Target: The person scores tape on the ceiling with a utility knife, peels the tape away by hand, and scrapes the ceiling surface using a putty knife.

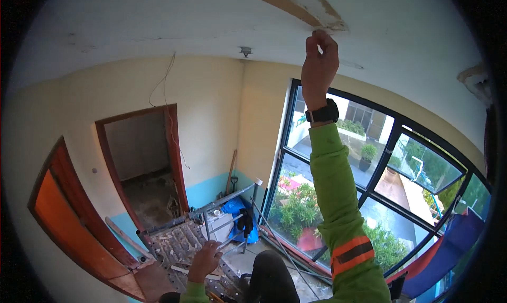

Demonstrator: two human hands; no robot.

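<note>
My right hand (321,60) is raised overhead on a straight arm, in a green sleeve with an orange band and a black wristwatch (323,112). Its thumb and fingers are pinched together at the end of a brown, stripped strip (296,6) in the white ceiling (200,23). Anything between the fingertips is too small to make out. Low in front of me, my left hand (205,262) is closed, its fingers curled beside the grey metal tubes (228,230) of a scaffold. What it grips is hidden. Below it lies the perforated scaffold platform (182,245), strewn with debris.
A tall black-framed window (364,192) fills the right side, one pane tilted outward. On the left are a doorway (142,144) and an orange door (79,234). Loose wires (166,81) hang from the ceiling. A blue sheet (232,205) and a shovel (234,182) are in the corner.
</note>
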